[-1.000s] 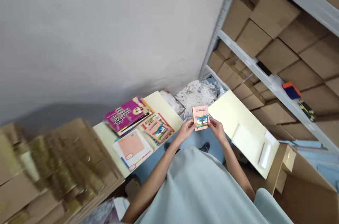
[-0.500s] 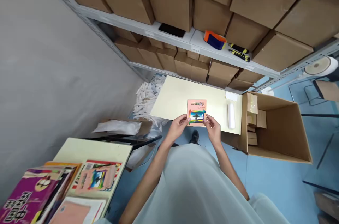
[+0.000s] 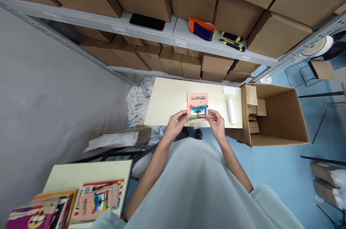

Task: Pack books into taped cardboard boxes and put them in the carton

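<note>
"Head view: what was held, and how were the hands set?"

"A small pink booklet with a rainbow-framed tree picture was pinched at its lower corners, cover toward the camera. The left hand was closed on the lower left corner, thumb on top. The right hand was closed on the lower right corner. Neither hand was spread, and nothing else was gripped."

"Where was the booklet placed against the table?"

"It was held over the near edge of the cream table, between the two hands and just ahead of them. Whether it was touching the tabletop could not be told. A white roll lay to its right, apart from it, and an open cardboard box stood against the table's right end."

"What could have gone wrong from there?"

"Only the corners were gripped, so it was judged that a loosened pinch on one side could let the booklet swing or drop to the blue floor, since the table ended right beneath it. The thin cover could also be creased by uneven pulling between the hands. The roll was judged a lesser risk, since it could be nudged only by a wide sweep to the right."
</note>
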The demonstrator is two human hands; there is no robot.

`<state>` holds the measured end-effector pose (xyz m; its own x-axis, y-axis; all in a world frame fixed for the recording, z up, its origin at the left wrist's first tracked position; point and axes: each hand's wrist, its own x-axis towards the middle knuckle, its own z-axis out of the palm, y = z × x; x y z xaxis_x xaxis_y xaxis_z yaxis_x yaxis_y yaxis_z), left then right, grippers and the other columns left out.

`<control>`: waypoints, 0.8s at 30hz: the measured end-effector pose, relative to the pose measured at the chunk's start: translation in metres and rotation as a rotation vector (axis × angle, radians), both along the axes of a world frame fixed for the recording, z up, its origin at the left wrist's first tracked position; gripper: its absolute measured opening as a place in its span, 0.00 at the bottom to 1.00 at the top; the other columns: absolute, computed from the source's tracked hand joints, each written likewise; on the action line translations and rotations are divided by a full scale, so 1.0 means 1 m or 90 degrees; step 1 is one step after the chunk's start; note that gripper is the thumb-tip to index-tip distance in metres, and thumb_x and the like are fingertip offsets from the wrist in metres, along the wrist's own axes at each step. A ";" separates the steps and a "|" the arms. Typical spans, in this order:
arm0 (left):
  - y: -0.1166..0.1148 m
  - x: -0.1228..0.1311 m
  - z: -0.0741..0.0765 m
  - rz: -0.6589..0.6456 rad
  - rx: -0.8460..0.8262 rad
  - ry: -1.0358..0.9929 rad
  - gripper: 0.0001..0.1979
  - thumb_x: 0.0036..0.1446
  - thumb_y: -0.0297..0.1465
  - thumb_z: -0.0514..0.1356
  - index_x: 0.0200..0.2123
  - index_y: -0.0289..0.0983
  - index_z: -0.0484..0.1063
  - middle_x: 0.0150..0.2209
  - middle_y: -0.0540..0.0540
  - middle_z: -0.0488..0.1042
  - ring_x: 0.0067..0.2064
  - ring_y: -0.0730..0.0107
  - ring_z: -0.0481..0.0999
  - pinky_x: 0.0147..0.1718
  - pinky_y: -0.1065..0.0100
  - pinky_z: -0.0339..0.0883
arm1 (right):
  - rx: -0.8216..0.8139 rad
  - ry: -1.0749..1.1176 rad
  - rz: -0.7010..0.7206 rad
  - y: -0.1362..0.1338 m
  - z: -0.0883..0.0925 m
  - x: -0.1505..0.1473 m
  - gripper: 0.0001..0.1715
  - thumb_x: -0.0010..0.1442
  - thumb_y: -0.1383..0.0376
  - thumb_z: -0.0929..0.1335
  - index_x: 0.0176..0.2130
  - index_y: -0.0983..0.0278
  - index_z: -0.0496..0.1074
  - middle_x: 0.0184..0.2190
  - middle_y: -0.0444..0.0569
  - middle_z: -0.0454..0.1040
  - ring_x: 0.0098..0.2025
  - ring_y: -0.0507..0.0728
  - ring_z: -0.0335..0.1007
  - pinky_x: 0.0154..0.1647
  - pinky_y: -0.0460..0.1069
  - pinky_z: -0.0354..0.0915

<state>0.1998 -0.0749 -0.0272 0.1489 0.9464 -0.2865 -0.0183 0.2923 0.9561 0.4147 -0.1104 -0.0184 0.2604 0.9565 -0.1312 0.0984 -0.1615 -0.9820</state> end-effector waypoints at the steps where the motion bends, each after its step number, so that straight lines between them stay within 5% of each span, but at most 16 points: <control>1: 0.004 -0.004 0.002 -0.002 0.001 -0.014 0.35 0.54 0.62 0.74 0.49 0.37 0.88 0.49 0.40 0.88 0.52 0.51 0.87 0.54 0.58 0.83 | 0.003 -0.006 -0.003 0.002 0.003 -0.005 0.22 0.67 0.50 0.74 0.53 0.61 0.81 0.49 0.54 0.88 0.50 0.62 0.85 0.52 0.55 0.81; 6: 0.022 -0.032 0.013 0.010 0.007 -0.062 0.33 0.54 0.59 0.76 0.49 0.37 0.89 0.49 0.39 0.89 0.54 0.48 0.88 0.57 0.54 0.83 | 0.006 -0.065 0.008 0.018 0.017 -0.035 0.21 0.71 0.52 0.72 0.56 0.61 0.80 0.52 0.55 0.87 0.50 0.62 0.85 0.53 0.56 0.81; 12: 0.038 -0.057 0.015 0.074 0.027 -0.077 0.38 0.52 0.59 0.77 0.52 0.33 0.89 0.52 0.37 0.89 0.53 0.44 0.89 0.58 0.47 0.85 | 0.115 -0.236 -0.018 0.040 0.037 -0.101 0.22 0.73 0.53 0.71 0.61 0.58 0.80 0.68 0.57 0.77 0.73 0.66 0.72 0.75 0.65 0.70; 15: 0.035 -0.064 0.026 0.097 0.120 -0.041 0.30 0.61 0.54 0.73 0.55 0.36 0.89 0.56 0.40 0.87 0.57 0.46 0.88 0.63 0.45 0.82 | 0.104 -0.163 0.034 0.046 0.046 -0.141 0.24 0.74 0.50 0.72 0.63 0.57 0.79 0.65 0.56 0.81 0.67 0.65 0.78 0.67 0.62 0.78; 18: 0.030 -0.073 0.038 0.067 0.229 0.041 0.21 0.67 0.46 0.70 0.56 0.42 0.88 0.60 0.44 0.86 0.63 0.50 0.86 0.70 0.48 0.77 | 0.081 -0.124 -0.007 0.052 0.051 -0.167 0.28 0.71 0.48 0.74 0.63 0.58 0.79 0.62 0.55 0.83 0.61 0.64 0.82 0.60 0.59 0.81; 21: 0.034 -0.087 0.040 0.013 0.256 0.075 0.18 0.68 0.44 0.68 0.55 0.44 0.89 0.59 0.44 0.86 0.61 0.51 0.86 0.70 0.49 0.78 | 0.054 -0.104 -0.045 0.061 0.052 -0.168 0.23 0.73 0.47 0.72 0.54 0.61 0.81 0.50 0.53 0.87 0.51 0.63 0.85 0.55 0.57 0.82; 24: 0.051 -0.103 0.029 0.058 0.213 0.092 0.22 0.66 0.47 0.70 0.56 0.41 0.87 0.61 0.40 0.85 0.61 0.50 0.86 0.65 0.48 0.82 | 0.024 -0.017 -0.037 0.070 0.053 -0.158 0.26 0.70 0.43 0.72 0.50 0.61 0.81 0.44 0.53 0.88 0.46 0.63 0.87 0.49 0.55 0.83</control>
